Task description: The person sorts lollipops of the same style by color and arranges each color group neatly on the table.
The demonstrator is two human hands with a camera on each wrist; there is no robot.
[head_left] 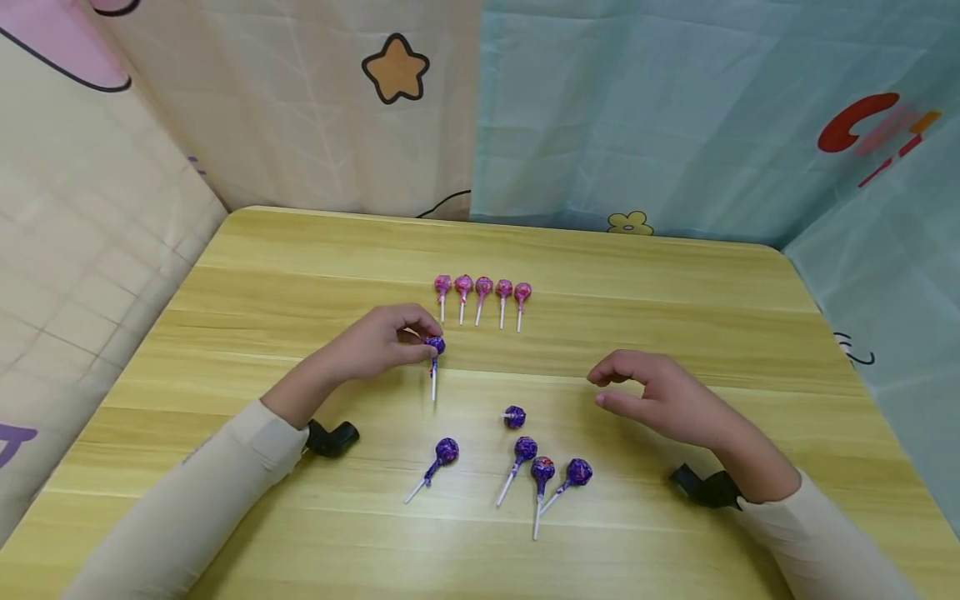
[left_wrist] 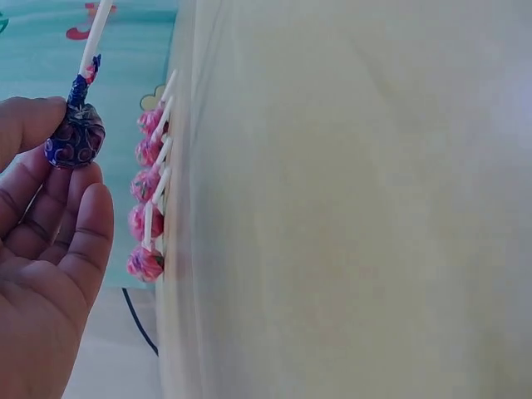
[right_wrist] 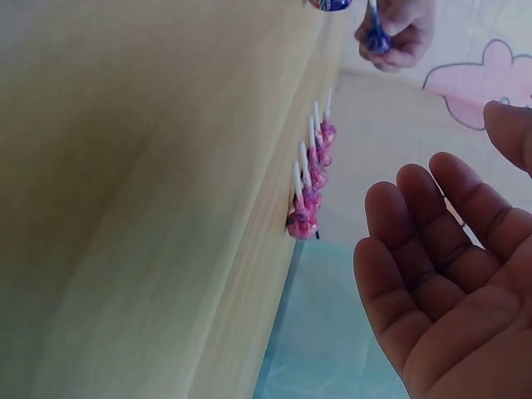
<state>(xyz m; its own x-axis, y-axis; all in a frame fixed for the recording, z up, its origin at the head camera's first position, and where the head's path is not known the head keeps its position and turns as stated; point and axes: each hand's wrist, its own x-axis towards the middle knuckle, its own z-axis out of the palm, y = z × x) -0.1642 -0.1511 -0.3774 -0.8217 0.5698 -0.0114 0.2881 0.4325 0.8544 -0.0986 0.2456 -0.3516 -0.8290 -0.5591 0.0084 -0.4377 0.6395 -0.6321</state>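
Observation:
My left hand (head_left: 386,340) pinches a purple-wrapped lollipop (head_left: 434,345) by its round head between thumb and fingers, its white stick pointing toward me. In the left wrist view that lollipop (left_wrist: 76,137) shows a dark blue-purple wrapper. Just beyond it, several pink lollipops (head_left: 483,286) lie side by side in a row, sticks toward me. My right hand (head_left: 660,396) hovers to the right with relaxed, slightly bent fingers and holds nothing. Nearest to it, a purple lollipop (head_left: 514,417) lies with its stick to the left; more purple lollipops (head_left: 526,448) lie loose closer to me.
The wooden table (head_left: 300,275) has a back edge against a printed curtain (head_left: 637,108). One purple lollipop (head_left: 447,451) lies apart on the near left; two others (head_left: 578,472) have crossing sticks. Black wrist devices (head_left: 333,439) sit under both forearms.

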